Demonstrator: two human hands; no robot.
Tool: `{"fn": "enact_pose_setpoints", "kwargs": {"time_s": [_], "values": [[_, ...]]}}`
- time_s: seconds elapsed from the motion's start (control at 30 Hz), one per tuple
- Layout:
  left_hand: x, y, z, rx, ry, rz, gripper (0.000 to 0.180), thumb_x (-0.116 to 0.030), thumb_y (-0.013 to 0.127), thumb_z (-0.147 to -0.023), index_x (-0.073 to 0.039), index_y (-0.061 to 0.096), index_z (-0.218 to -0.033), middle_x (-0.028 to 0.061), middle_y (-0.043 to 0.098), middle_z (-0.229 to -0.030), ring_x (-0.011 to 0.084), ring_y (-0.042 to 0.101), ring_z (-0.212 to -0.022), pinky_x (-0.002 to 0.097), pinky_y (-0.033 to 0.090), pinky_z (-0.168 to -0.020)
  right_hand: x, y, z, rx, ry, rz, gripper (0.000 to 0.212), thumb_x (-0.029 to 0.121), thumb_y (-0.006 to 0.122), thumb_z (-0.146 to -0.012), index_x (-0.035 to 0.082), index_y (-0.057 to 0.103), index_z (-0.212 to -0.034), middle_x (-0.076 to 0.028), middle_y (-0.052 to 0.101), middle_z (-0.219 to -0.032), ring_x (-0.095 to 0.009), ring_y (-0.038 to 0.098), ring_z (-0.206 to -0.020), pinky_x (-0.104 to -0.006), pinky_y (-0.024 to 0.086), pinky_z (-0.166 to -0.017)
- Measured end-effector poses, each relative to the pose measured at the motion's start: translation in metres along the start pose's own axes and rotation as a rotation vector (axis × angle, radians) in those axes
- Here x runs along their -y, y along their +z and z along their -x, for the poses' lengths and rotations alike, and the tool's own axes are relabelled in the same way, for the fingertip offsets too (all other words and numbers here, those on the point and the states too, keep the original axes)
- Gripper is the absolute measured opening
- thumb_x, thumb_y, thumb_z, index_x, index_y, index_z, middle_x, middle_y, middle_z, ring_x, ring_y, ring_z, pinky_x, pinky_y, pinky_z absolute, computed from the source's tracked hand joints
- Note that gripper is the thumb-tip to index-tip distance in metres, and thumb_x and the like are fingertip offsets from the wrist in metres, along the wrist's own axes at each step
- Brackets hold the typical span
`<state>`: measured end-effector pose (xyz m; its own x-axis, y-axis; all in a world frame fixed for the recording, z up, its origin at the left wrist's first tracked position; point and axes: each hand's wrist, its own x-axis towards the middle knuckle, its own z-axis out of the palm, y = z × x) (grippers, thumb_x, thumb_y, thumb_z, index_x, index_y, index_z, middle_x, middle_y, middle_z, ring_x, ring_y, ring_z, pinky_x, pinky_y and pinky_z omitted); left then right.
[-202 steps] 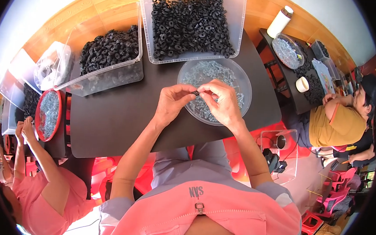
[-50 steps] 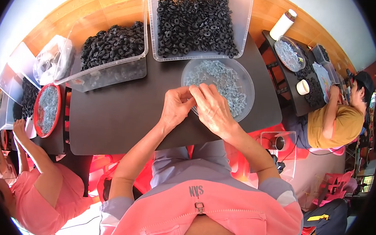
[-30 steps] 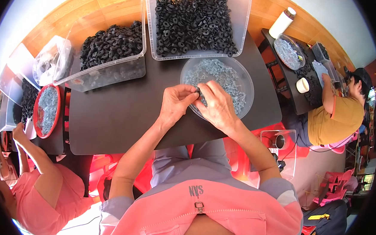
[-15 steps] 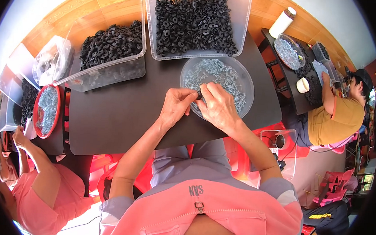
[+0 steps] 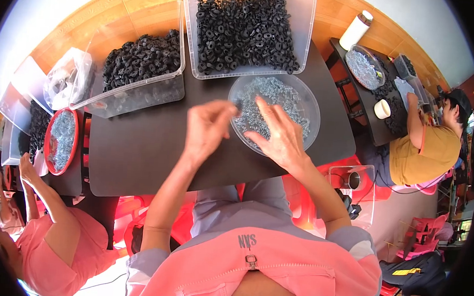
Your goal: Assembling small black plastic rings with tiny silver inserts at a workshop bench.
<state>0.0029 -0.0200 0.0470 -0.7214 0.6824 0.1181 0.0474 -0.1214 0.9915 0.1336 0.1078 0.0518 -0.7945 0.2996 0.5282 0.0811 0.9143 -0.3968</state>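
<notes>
My left hand (image 5: 206, 129) is above the dark table (image 5: 138, 158), left of a round clear tray (image 5: 316, 117). Its fingers are drawn together and smeared by motion; a small dark spot shows by the fingertips, but I cannot make out what they hold. My right hand (image 5: 282, 137) is over the tray's near side, fingers spread, with nothing seen in it. Many small pale metal springs (image 5: 267, 90) lie in the tray. Just behind it a clear tub (image 5: 309, 38) holds a heap of small black plastic parts (image 5: 244, 32).
At the back left stands another clear bin (image 5: 143, 85) of black ridged parts (image 5: 139, 60). A red oval basin (image 5: 75, 143) of springs is farther left, by a co-worker in pink (image 5: 68, 241). At right, a person in a mustard shirt (image 5: 427, 149) sits at another table.
My hands were together over the tray with a small black part between them. Now they are apart: the left has moved left, and the right has spread its fingers over the springs.
</notes>
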Motion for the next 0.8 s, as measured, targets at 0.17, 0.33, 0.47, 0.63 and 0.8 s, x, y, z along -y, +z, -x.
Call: {"fn": "enact_pose_setpoints", "kwargs": {"time_s": [0.17, 0.33, 0.47, 0.63, 0.8], "values": [[-0.083, -0.064, -0.025, -0.565, 0.548, -0.319, 0.016, -0.010, 0.059, -0.088, 0.003, 0.068, -0.091, 0.0054, 0.067, -0.072, 0.0023, 0.046, -0.049, 0.0183, 0.036, -0.042, -0.027, -0.015, 0.015, -0.110, 0.065, 0.077, 0.026, 0.016, 0.072, -0.076, 0.004, 0.063, -0.097, -0.007, 0.058, -0.083, -0.027, 0.061, -0.069, -0.0357, 0.049, -0.058], [-0.077, -0.139, -0.075, -0.768, 0.527, -0.759, 0.038, -0.007, 0.065, -0.081, 0.001, 0.058, -0.117, 0.0071, 0.066, -0.077, 0.0046, 0.048, -0.050, 0.0212, 0.038, -0.046, -0.038, -0.020, 0.024, -0.098, 0.129, 0.077, 0.016, 0.014, 0.070, -0.077, 0.005, 0.066, -0.090, -0.008, 0.058, -0.077, -0.028, 0.060, -0.064, -0.0372, 0.047, -0.056], [-0.056, -0.098, -0.058, -0.713, 0.577, -0.653, 0.032, -0.001, 0.066, -0.077, -0.005, 0.064, -0.109, 0.0052, 0.065, -0.080, 0.0054, 0.046, -0.048, 0.0218, 0.038, -0.046, -0.045, -0.019, 0.032, -0.082, 0.172, 0.070, 0.015, 0.013, 0.069, -0.077, 0.004, 0.066, -0.089, -0.008, 0.059, -0.077, -0.028, 0.060, -0.064, -0.0371, 0.047, -0.056], [-0.027, -0.032, -0.046, -0.285, 0.645, -0.738, 0.017, -0.002, 0.065, -0.081, -0.003, 0.068, -0.097, 0.0052, 0.064, -0.078, 0.0063, 0.049, -0.056, 0.0215, 0.040, -0.050, -0.050, -0.018, 0.031, -0.056, 0.190, 0.067, 0.010, 0.009, 0.066, -0.078, 0.005, 0.066, -0.087, -0.008, 0.060, -0.077, -0.029, 0.060, -0.065, -0.0379, 0.048, -0.058], [0.026, -0.015, -0.081, -0.119, 0.594, -1.018, 0.032, -0.001, 0.061, -0.075, 0.000, 0.060, -0.107, 0.0143, 0.057, -0.103, 0.0335, 0.058, -0.092, 0.0411, 0.051, -0.073, -0.053, 0.001, 0.016, 0.036, 0.132, 0.083, 0.009, 0.007, 0.066, -0.075, 0.006, 0.065, -0.084, -0.008, 0.058, -0.077, -0.029, 0.060, -0.076, -0.0397, 0.049, -0.064]]}}
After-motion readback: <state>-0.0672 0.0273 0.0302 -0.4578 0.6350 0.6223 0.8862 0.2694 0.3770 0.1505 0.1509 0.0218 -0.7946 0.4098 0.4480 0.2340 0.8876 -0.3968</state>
